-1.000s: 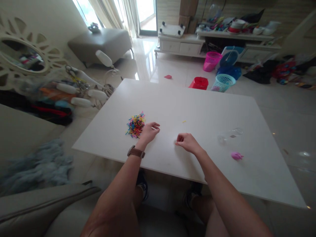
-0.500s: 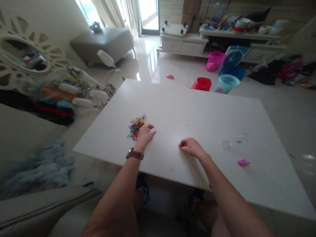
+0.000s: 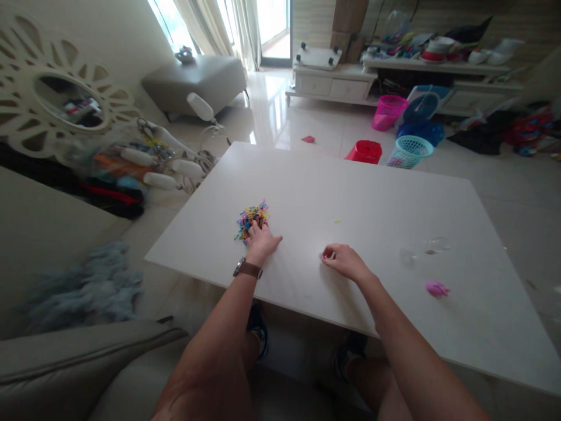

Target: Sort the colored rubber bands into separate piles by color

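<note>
A small heap of many-coloured little bands (image 3: 250, 216) lies on the white table (image 3: 359, 199). My left hand (image 3: 262, 241), with a brown watch at the wrist, rests at the heap's near edge, its fingertips reaching into the bands. My right hand (image 3: 342, 259) lies on the table to the right, fingers curled in a pinch on something too small to make out. A single yellow bit (image 3: 337, 220) sits apart from the heap. A clear plastic container (image 3: 423, 248) lies on its side at the right, with a pink object (image 3: 436, 288) just in front of it.
Red tub (image 3: 364, 151), teal basket (image 3: 409, 151) and pink basket (image 3: 388, 111) stand on the floor beyond the table. A white round-framed mirror (image 3: 65, 108) and cluttered items lie to the left. A grey sofa edge (image 3: 87, 356) is at near left.
My left hand has moved left and forward from open table onto the edge of the band heap. My right hand has stayed put, pinched. The camera has shifted a little.
</note>
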{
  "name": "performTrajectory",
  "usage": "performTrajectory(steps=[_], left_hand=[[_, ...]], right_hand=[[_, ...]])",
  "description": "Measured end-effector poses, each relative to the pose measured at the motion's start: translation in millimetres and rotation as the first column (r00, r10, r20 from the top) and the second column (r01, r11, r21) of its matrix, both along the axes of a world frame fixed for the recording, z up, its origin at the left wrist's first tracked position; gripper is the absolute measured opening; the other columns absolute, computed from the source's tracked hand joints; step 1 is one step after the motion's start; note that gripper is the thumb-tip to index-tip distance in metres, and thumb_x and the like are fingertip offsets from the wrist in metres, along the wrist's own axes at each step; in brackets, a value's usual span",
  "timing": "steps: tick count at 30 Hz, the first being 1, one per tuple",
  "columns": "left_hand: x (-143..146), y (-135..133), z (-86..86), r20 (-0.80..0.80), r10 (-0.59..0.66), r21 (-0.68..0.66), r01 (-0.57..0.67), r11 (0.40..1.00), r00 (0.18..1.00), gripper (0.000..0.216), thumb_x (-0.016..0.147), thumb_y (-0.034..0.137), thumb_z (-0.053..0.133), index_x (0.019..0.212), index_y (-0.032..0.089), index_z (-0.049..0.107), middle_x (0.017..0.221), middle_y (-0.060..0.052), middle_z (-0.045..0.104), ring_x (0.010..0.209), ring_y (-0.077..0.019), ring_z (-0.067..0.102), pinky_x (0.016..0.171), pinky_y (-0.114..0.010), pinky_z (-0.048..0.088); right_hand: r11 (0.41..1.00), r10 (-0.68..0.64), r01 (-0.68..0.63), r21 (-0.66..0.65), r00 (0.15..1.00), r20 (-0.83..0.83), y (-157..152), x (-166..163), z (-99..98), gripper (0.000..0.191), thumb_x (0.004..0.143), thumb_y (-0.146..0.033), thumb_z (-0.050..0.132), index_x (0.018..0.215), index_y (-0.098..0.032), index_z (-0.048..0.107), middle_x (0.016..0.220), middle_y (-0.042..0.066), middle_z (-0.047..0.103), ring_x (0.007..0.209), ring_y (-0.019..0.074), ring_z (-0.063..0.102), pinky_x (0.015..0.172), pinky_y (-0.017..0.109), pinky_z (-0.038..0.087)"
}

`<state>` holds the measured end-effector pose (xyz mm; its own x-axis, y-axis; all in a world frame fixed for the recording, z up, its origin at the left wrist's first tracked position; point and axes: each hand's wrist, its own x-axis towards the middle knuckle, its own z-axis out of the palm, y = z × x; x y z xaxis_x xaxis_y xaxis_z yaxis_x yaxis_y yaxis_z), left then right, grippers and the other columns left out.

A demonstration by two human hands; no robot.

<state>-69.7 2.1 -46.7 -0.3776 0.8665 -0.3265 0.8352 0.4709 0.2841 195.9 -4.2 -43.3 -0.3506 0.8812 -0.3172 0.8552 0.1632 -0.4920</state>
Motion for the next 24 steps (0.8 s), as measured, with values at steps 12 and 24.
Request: performTrajectory(steps=[12, 24], left_hand=[[-25, 17, 3.3, -0.018, 0.113, 0.175, -0.108, 0.979, 0.993, 0.033, 0.083, 0.042, 0.063, 0.106, 0.021, 0.075, 0.127, -0.016, 0.069, 0.126, -0.0379, 0.054, 0.101, -0.050, 0.045], [-60, 9, 19.3, 0.277, 0.246, 0.450, -0.352, 0.821, 0.929, 0.027, 0.080, 0.021, 0.069, 0.105, 0.014, 0.074, 0.096, -0.012, 0.079, 0.087, -0.0208, 0.074, 0.081, -0.028, 0.053]], right_hand=[[0.999, -0.033, 0.032, -0.022, 0.998, -0.060, 8, 5, -1.0, 0.011, 0.085, -0.030, 0.069, 0.086, -0.023, 0.077, 0.091, 0.004, 0.077, 0.079, 0.0160, 0.068, 0.070, 0.024, 0.046], [1.000, -0.028, 0.027, -0.009, 0.997, -0.066, 3, 3, 8.7, 0.011, 0.087, -0.029, 0.067, 0.086, -0.023, 0.077, 0.091, 0.004, 0.078, 0.080, 0.0163, 0.069, 0.071, 0.025, 0.046]])
